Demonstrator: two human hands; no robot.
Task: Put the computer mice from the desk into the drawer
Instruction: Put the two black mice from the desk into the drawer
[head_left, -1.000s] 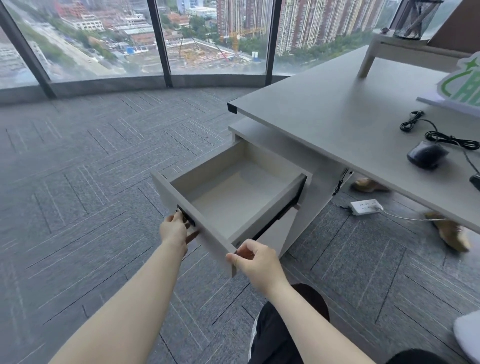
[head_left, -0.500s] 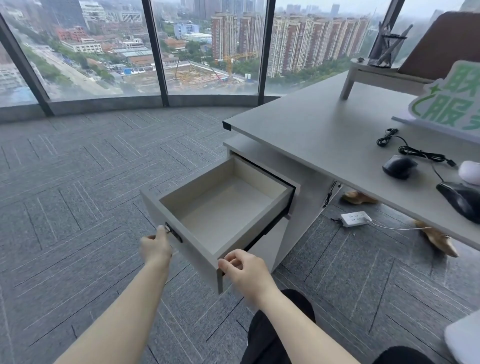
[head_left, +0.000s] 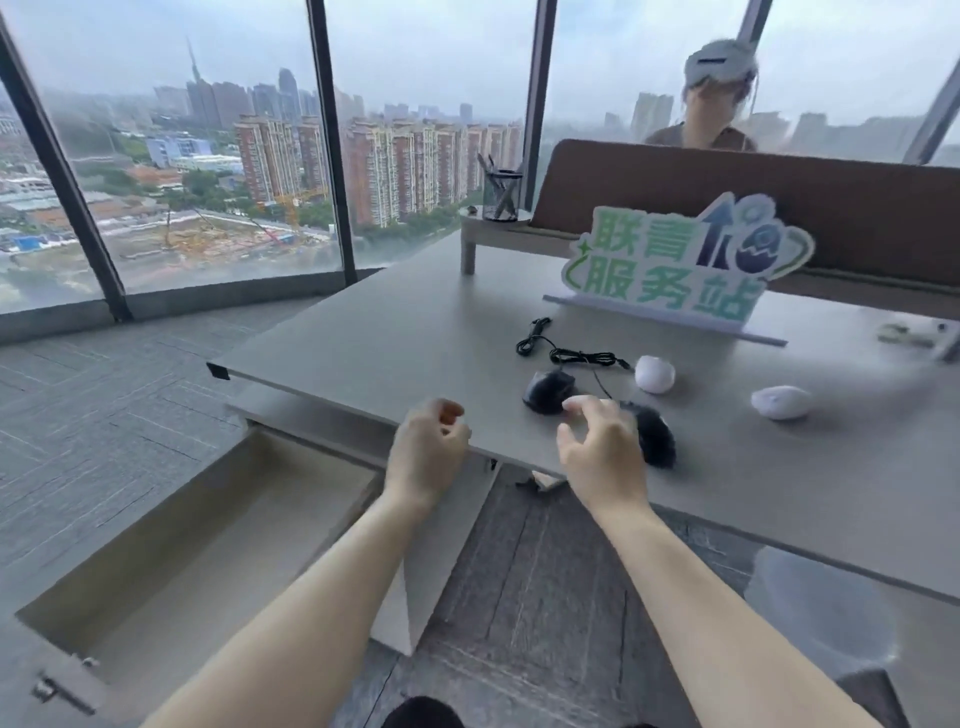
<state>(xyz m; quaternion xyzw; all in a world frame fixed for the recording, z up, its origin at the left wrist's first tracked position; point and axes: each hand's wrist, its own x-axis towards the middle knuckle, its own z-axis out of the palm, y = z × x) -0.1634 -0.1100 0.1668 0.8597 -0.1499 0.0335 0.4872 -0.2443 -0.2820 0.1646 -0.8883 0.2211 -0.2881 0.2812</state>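
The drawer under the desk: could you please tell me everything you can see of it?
The drawer is pulled out below the desk's left end, at the lower left of the head view. It looks like pale grey laminated board, a shallow open-topped box with a plain beige floor. Nothing shows inside it; no mouse is in it yet. A small dark metal fitting, perhaps a lock or pull, sits on its front panel. Neither hand touches it: the left forearm passes above its right side, hiding that edge.

Soft overcast daylight from the windows (head_left: 208, 156), motion blur throughout, wide-angle bending at edges
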